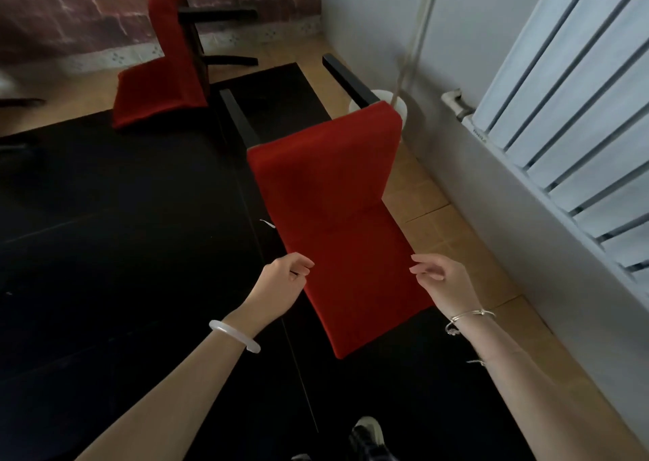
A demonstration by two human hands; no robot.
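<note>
The chair (337, 214) lay tipped over along the right edge of the black mat (123, 249), its right side reaching out over the tan floor (439, 193). Its padding was deep red, matte and smooth, in two flat panels that met at a shallow crease. The near panel ran toward the person and ended in a rounded corner. The far panel rose to a straight top edge. Two black legs (351, 79) stuck out past that edge, pointing away toward the mat's far right corner.

The left hand (281, 279) sat at the near panel's left edge with its fingers curled inward. I could not tell whether they pinched the padding. The right hand (442, 278) was at the panel's right edge, its fingers loose, slightly spread and gripping nothing. A white bangle (235, 336) circled the left wrist and a thin bracelet (470, 316) the right.

A second red chair (161, 74) lay tipped at the mat's far edge. A white radiator (569, 126) lined the wall to the right.
</note>
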